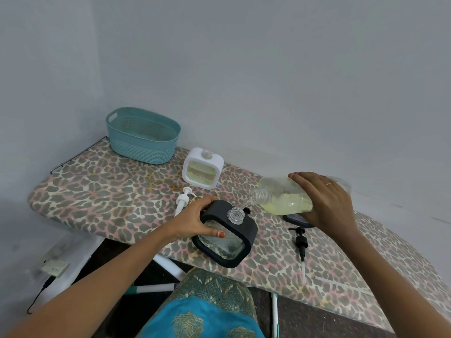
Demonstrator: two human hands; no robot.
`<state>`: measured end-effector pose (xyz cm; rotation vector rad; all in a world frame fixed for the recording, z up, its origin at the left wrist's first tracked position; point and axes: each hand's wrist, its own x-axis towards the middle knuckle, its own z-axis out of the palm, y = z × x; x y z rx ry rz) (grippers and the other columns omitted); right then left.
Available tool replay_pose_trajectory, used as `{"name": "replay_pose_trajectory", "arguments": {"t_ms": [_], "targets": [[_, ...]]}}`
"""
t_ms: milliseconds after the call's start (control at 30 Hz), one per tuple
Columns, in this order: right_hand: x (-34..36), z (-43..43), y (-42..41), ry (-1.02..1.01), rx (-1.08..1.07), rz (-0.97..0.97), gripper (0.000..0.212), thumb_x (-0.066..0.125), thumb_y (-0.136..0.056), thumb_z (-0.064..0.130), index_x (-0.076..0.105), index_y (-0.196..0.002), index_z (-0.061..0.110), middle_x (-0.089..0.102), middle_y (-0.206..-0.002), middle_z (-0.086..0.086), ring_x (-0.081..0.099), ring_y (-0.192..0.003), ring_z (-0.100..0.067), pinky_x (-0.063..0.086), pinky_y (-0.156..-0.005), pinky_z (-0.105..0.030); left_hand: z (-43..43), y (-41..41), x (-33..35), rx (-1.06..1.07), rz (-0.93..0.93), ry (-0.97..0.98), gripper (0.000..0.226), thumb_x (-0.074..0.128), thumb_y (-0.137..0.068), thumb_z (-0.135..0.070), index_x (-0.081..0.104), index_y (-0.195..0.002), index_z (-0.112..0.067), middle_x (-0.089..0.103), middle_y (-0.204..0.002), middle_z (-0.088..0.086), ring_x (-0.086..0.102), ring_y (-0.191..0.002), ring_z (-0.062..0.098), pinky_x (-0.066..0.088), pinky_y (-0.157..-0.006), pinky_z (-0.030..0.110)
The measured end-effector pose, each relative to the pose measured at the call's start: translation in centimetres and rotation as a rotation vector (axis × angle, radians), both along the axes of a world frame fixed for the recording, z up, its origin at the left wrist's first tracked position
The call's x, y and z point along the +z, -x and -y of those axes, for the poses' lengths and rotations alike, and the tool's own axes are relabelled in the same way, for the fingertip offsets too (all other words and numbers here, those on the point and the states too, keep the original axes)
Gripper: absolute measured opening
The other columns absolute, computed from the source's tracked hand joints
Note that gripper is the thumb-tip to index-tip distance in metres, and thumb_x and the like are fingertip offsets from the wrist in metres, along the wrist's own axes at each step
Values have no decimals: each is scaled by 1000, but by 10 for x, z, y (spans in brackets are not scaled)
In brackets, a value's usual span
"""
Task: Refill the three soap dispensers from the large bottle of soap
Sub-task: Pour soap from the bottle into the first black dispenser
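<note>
My right hand (325, 200) grips the large clear soap bottle (283, 195), tipped on its side with yellowish soap inside. Its open mouth points down-left at the open neck of a black-framed square dispenser (246, 237). My left hand (195, 222) holds that dispenser's left side, thumb on its clear front. A white-framed dispenser (202, 168) stands behind, neck open, with yellowish soap in it. A white pump (183, 198) lies left of the black dispenser and a black pump (300, 242) lies to its right. A dark object (296, 219) shows under my right hand.
Everything rests on an ironing board with a leopard-print cover (109, 191) against a grey wall. A teal plastic basket (142, 135) stands at the board's far left end. Cables and a white box (55, 265) lie on the floor at left.
</note>
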<state>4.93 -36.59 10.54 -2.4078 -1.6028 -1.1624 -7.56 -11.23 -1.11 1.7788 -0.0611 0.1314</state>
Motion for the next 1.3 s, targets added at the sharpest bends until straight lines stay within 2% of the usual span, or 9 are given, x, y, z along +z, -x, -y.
{"name": "replay_pose_trajectory", "arguments": {"t_ms": [100, 267, 733, 967, 1300], "targets": [[1, -1, 0, 1, 3, 3, 67, 89, -51, 34, 66, -107, 4, 70, -103, -13, 68, -91, -30, 53, -76, -41, -1, 0, -1, 7, -3, 3, 56, 81, -65, -5, 52, -112, -11, 61, -110, 3, 60, -99, 1, 46, -87, 13], [2, -1, 1, -1, 5, 0, 65, 90, -50, 26, 66, -107, 4, 70, -103, -13, 68, -90, -30, 53, -76, -40, -1, 0, -2, 7, -1, 15, 56, 81, -65, -6, 52, -113, -10, 61, -111, 6, 60, -101, 5, 46, -87, 14], [1, 0, 0, 9, -5, -2, 65, 91, -50, 23, 66, -108, 5, 70, -104, -11, 68, -92, -29, 53, -77, -38, 1, 0, 0, 8, -4, 37, 56, 82, -64, -8, 52, -109, -25, 61, -110, -7, 60, -102, 1, 46, -88, 14], [3, 0, 1, 10, 5, 9, 66, 90, -51, 29, 66, -107, 5, 70, -103, -12, 68, -91, -29, 53, -76, -39, 1, 0, 0, 16, 5, 41, 54, 81, -64, -5, 53, -109, -18, 62, -108, -3, 60, -99, 0, 46, -86, 12], [4, 1, 1, 11, 4, 8, 65, 90, -50, 25, 66, -107, 5, 70, -103, -12, 68, -90, -30, 53, -76, -39, 2, 0, 1, 11, 4, 43, 54, 81, -64, -5, 54, -109, -18, 62, -108, -2, 61, -100, 3, 46, -87, 15]]}}
